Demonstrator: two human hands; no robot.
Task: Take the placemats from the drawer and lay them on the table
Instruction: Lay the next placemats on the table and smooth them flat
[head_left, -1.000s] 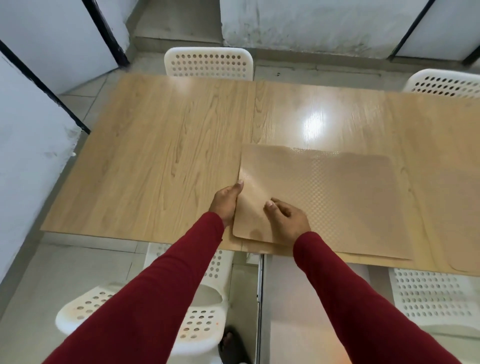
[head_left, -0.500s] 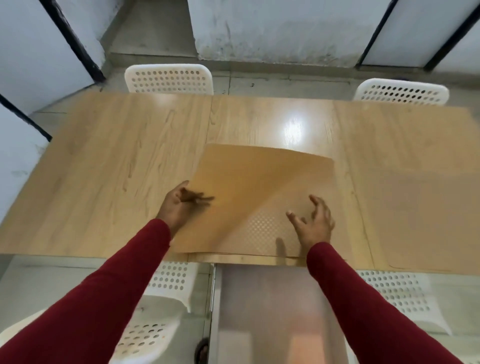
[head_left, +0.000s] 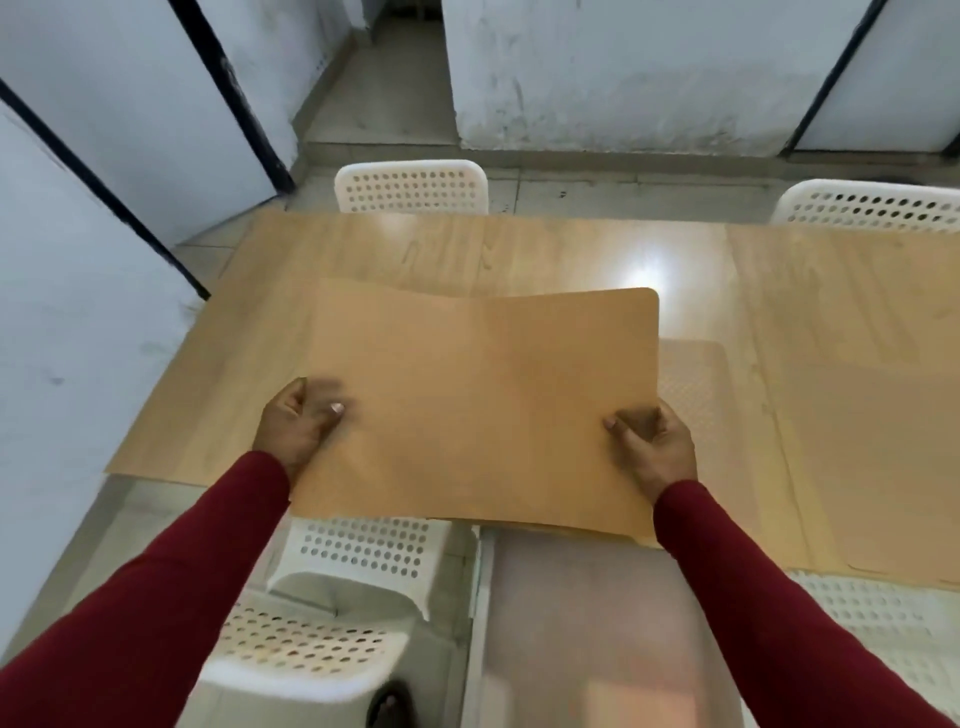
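Separation has just been achieved: half a second ago the top placemat (head_left: 478, 410) was only being peeled up at its left edge, and now it is held clear, raised and slightly bowed above the near edge of the table (head_left: 249, 364). It is pinched at its left side by the left hand (head_left: 298, 423) and at its right by the right hand (head_left: 652, 441). A textured mat (head_left: 691, 395) remains flat beneath. Laying at another place is judged next. The held mat appears thin, tan, smooth and round-cornered.
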